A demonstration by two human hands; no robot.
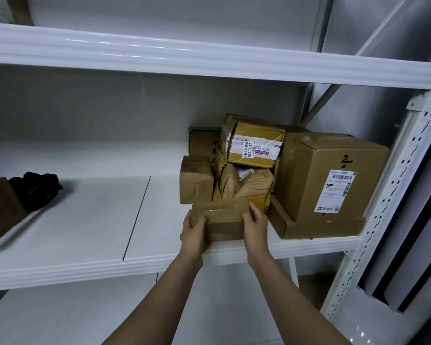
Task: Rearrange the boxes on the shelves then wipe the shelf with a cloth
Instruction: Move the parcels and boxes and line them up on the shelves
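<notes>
From the head view, my left hand and right hand both hold a small taped cardboard box at the front of the white shelf. My left grip curls round its left end, thumb on top; my right grip clasps its right end, fingers over the top. Whether the box sits on the shelf board or is slightly lifted, I cannot tell.

Just behind my grip, touching the box, stands a cluster of boxes: a small brown box, a crumpled parcel, and above it a labelled parcel. Right of my grip a large box sits on a flat carton. Well to the left of my grip lies a black cloth, beside another box.
</notes>
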